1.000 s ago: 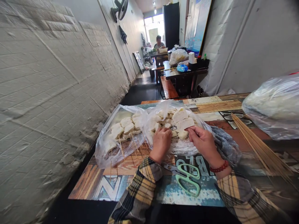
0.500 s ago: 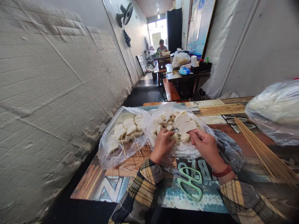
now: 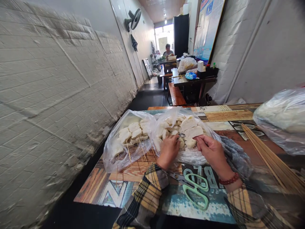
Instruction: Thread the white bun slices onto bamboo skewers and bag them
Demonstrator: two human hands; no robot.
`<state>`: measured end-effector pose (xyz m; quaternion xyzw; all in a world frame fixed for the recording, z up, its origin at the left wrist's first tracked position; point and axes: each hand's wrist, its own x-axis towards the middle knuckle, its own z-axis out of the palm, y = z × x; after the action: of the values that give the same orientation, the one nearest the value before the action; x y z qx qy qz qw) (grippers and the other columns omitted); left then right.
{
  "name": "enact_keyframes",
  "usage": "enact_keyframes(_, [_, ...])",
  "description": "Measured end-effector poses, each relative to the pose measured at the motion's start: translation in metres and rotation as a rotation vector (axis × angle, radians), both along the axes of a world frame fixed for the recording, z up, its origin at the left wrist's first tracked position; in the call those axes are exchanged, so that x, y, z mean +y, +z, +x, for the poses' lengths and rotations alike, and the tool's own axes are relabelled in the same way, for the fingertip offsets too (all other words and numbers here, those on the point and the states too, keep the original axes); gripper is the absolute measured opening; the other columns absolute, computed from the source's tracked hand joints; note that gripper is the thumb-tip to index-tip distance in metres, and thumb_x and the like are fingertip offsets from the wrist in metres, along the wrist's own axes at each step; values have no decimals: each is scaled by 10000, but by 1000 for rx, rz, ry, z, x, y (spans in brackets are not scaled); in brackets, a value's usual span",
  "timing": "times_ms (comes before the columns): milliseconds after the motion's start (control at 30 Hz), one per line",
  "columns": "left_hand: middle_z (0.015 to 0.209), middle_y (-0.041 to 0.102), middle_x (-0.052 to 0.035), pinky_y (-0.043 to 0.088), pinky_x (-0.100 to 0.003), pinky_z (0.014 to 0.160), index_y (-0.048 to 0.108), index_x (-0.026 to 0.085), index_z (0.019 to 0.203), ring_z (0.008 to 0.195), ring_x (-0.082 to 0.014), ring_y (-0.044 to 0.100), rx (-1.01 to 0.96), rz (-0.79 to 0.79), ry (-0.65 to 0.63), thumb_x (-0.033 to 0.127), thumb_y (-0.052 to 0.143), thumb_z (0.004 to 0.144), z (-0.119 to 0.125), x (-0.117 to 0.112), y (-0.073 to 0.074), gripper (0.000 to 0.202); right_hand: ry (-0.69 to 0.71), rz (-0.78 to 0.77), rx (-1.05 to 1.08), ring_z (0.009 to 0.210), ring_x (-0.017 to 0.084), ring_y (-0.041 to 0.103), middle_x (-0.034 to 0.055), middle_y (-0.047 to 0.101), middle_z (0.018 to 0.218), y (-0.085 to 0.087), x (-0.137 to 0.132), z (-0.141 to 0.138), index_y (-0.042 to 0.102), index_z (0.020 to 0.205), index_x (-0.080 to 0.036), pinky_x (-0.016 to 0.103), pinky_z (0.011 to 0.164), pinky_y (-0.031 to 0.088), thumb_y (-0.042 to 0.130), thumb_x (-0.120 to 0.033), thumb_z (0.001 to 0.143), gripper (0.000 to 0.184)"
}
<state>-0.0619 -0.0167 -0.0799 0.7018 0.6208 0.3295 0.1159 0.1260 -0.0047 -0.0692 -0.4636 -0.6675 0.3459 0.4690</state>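
My left hand [image 3: 168,150] and my right hand [image 3: 210,149] rest at the near edge of an open clear plastic bag [image 3: 190,154] heaped with pale white food pieces [image 3: 188,124]. The left hand's fingers are curled in a pinch on a small white piece [image 3: 180,142] at the pile's edge. With fingers bent, the right hand grips a larger white slab [image 3: 194,132]. Left of the hands lies a second clear bag [image 3: 116,149] holding white pieces threaded on bamboo skewers [image 3: 128,152].
Green-handled scissors [image 3: 196,190] lie on the patterned table [image 3: 124,184] near my wrists. A bundle of loose bamboo skewers [image 3: 269,157] and a full plastic bag [image 3: 283,117] sit at right. A brick wall [image 3: 52,101] runs along the left. A person [image 3: 168,51] sits at a far table.
The view has shifted slightly; the hands stay at the bag's edge. My left hand's fingers have closed further on the small white piece beside the right hand.
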Motion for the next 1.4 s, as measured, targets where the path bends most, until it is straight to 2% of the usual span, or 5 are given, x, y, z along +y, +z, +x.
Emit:
enact_keyframes(233, [1013,672,-107,433,-405,906,679,172,1091,972,-259,581,-52,-22,-62,108,578,755,2,1,0,357,29,-34,5,488,133,467,-25,516,535,0,1,-1,611,686,-227,267,511,368,505,-473,908,347])
enact_keyframes(533, [881,637,-19,499,-293,685,606,186,916,774,-162,595,-1247,-40,18,212,738,650,-12,-5,24,299,104,-56,5,477,120,437,-49,490,520,2,-5,-1,644,800,-214,245,484,331,490,-477,921,327])
enact_keyframes(700, [881,655,4,529,-296,727,562,195,932,782,-140,634,-1618,69,74,202,837,581,-17,-10,35,446,263,-53,-160,489,118,459,-44,504,509,1,-12,-5,587,678,-207,246,522,351,458,-470,930,386])
enact_keyframes(867, [974,705,-41,528,-297,798,600,198,1145,838,-154,674,-1733,110,45,232,833,634,-21,-13,42,563,340,-70,-281,499,120,472,-36,520,514,-2,-19,-12,541,625,-209,248,535,352,423,-490,935,435])
enact_keyframes(1400, [827,695,-11,543,-320,790,544,172,861,753,-159,690,-1750,21,61,243,855,593,-21,-14,35,418,256,-77,-244,498,133,475,-35,504,504,-5,-16,-10,577,664,-206,256,534,375,444,-538,915,437])
